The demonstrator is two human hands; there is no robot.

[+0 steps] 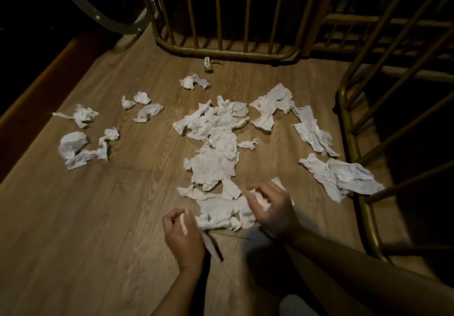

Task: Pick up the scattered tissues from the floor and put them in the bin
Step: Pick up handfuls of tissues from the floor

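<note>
Just starting. Lots of tissues (216, 143) all over the floor (98, 217), in the middle, left and right. Left hand (183, 235) curled round one tissue, right hand (271, 207) curled round another. No bin in sight.

Both bare forearms reach in from the lower edge of the frame toward its lower centre. The left hand (183, 233) sits left of centre, back of the hand up, fingers curled and pinching a strip of tissue (211, 246). The right hand (272, 208) lies just right of it and slightly higher, blurred, fingers curled around a crumpled tissue wad (259, 199).
</note>
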